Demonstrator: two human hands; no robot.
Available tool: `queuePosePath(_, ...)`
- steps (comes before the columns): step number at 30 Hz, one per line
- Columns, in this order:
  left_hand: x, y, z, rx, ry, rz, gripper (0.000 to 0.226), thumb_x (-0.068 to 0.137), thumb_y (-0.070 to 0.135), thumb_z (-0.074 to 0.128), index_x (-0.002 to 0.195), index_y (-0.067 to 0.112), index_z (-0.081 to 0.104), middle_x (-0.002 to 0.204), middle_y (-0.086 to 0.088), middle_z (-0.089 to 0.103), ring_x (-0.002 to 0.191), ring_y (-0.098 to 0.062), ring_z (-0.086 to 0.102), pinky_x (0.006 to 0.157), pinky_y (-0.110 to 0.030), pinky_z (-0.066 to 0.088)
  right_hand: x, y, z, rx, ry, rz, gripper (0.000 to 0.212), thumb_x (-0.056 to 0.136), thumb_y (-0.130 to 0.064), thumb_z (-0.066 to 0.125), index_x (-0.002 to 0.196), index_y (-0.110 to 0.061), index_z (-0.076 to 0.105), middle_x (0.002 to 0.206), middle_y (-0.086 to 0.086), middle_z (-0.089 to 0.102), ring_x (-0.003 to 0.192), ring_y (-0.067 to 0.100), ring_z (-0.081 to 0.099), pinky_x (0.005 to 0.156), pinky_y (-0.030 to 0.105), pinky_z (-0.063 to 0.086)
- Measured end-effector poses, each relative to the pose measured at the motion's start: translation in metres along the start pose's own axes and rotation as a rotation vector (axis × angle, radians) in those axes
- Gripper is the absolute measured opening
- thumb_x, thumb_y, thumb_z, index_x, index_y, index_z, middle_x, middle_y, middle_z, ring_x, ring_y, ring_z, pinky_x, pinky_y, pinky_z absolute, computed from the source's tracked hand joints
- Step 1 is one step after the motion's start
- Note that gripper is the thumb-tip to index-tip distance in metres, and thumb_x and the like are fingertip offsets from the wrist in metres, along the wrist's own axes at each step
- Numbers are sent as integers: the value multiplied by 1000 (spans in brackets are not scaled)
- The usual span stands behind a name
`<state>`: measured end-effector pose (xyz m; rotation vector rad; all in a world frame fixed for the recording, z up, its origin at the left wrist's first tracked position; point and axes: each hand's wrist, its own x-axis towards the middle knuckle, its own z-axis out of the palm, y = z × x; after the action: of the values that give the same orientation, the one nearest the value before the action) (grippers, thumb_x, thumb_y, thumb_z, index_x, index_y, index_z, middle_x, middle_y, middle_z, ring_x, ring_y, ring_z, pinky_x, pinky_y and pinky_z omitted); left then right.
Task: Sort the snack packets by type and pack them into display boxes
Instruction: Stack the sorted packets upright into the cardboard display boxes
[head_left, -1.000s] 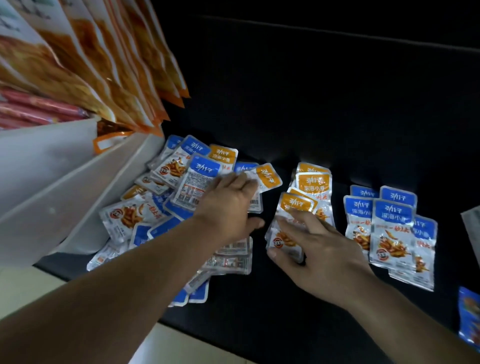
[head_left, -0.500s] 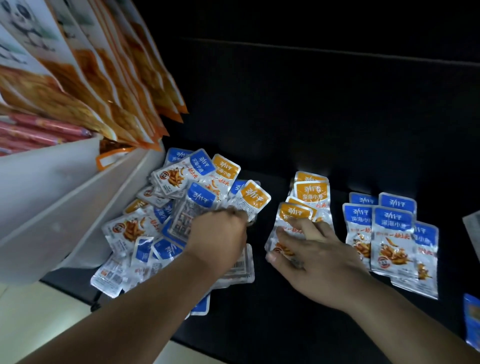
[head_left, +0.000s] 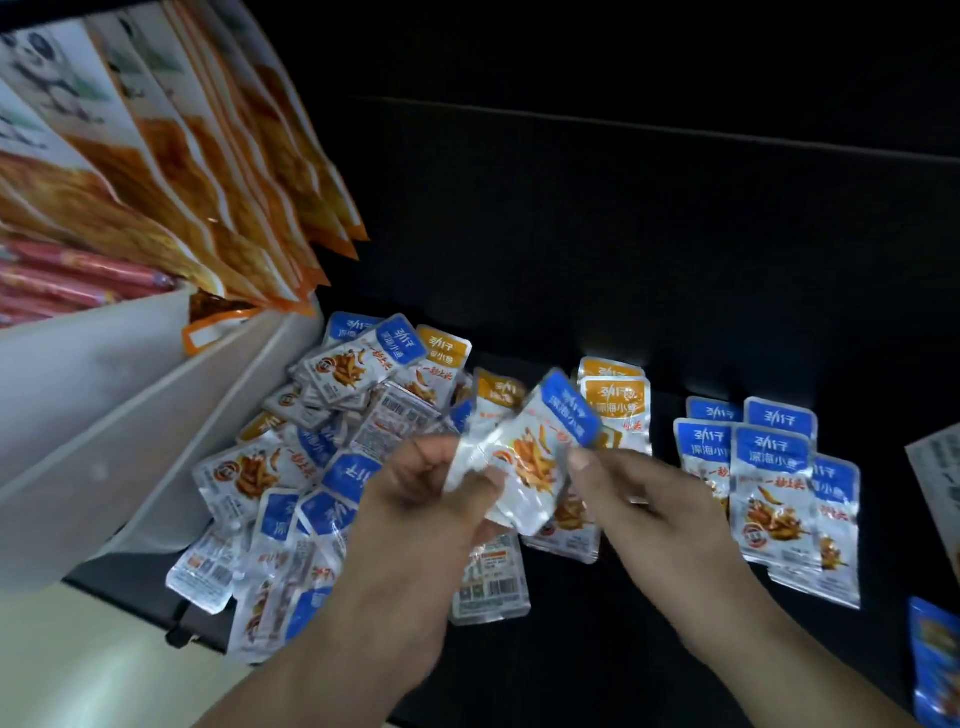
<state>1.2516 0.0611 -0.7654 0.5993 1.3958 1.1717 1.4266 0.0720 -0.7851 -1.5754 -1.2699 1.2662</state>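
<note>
Centrally, at the middle of the frame, the left hand (head_left: 431, 499) pinches the lower left corner of a blue-topped packet (head_left: 530, 457) between thumb and fingers, while the right hand (head_left: 639, 509), fingers loosely curled, touches the packet's right edge with its thumb; whether it truly grips is hard to tell. That packet is silvery-white foil with a blue header bearing white Chinese characters that seem to read 深海小鱼, and a picture of orange strips below; it is tilted and slightly blurred. Just behind it, an orange-topped packet (head_left: 498, 400) also appears raised by the left hand. To the left lies a loose mixed pile (head_left: 291, 467) of blue and orange packets, some face down showing barcodes. Right of the hands sits a small orange stack (head_left: 615, 400), then, further right, a neat blue stack (head_left: 769, 483). At upper left, large orange pouches (head_left: 208, 171) lean above a white display box (head_left: 104, 395), all on a black tabletop (head_left: 623, 260).
</note>
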Motion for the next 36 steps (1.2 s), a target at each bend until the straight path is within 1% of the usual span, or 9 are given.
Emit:
queuePosePath(2, -8, -5, 8, -16, -75, -53, 29, 88, -7, 72, 109, 12, 68, 100, -11, 80, 95, -31, 78, 89, -51, 60, -5, -16, 1, 376, -54, 220, 18, 94, -33, 70, 104, -21, 79, 99, -2, 80, 94, 16, 77, 86, 40, 60)
queuePosePath(5, -16, -8, 14, 87, -173, -76, 52, 86, -6, 74, 123, 29, 64, 102, -4, 80, 94, -21, 78, 75, -32, 59, -6, -20, 0, 550, -30, 304, 20, 92, -14, 72, 112, -13, 76, 104, 10, 80, 96, 29, 78, 89, 49, 59)
queuePosePath(9, -18, -8, 12, 142, -208, -117, 26, 95, 14, 71, 114, 32, 73, 103, 0, 80, 95, -17, 77, 83, -39, 60, -11, -19, -6, 446, -24, 292, 19, 95, -11, 69, 112, -16, 76, 106, 6, 80, 98, 26, 77, 92, 51, 58)
queuePosePath(13, -13, -18, 9, 269, -106, -77, 18, 99, 11, 67, 107, 25, 72, 90, 7, 80, 81, -8, 77, 60, -17, 56, -13, -9, -23, 284, 191, 248, 14, 94, -9, 72, 96, -22, 79, 93, -1, 81, 88, 17, 78, 91, 46, 58)
queuePosePath(17, 0, -29, 15, 384, -11, -21, 16, 97, 7, 69, 103, 22, 72, 86, 13, 79, 76, -2, 74, 56, -10, 51, -11, 1, -37, 314, 293, 292, 13, 93, -8, 74, 93, -20, 78, 91, -3, 80, 85, 16, 78, 93, 46, 57)
queuePosePath(22, 26, -18, 51, 382, -65, 72, 21, 95, 14, 74, 112, 25, 68, 92, 15, 78, 83, 0, 74, 63, -12, 55, -12, 5, -42, 328, 306, 295, 12, 91, -8, 75, 92, -19, 78, 90, -1, 80, 85, 17, 78, 86, 41, 57)
queuePosePath(26, 49, -31, 55, 1004, -80, 409, 49, 89, 32, 78, 134, 26, 61, 126, 11, 61, 116, -11, 60, 89, -26, 52, -13, 5, -52, 331, 298, 277, 14, 92, -8, 74, 98, -20, 78, 91, -2, 81, 84, 16, 78, 79, 38, 57)
queuePosePath(30, 46, -52, 53, 1296, -289, 593, 56, 93, 37, 67, 147, 31, 52, 156, 8, 42, 141, -17, 40, 112, -40, 45, -15, 12, -62, 302, 312, 278, 15, 91, -8, 75, 99, -20, 78, 90, -1, 81, 83, 17, 79, 76, 38, 58)
queuePosePath(36, 46, -65, 47, 1204, -292, 711, 54, 90, 25, 75, 141, 20, 60, 157, -1, 46, 145, -21, 43, 109, -40, 49, -15, 25, -94, 226, 418, 225, 27, 84, -5, 82, 106, -19, 75, 85, -1, 80, 79, 15, 79, 77, 37, 61)
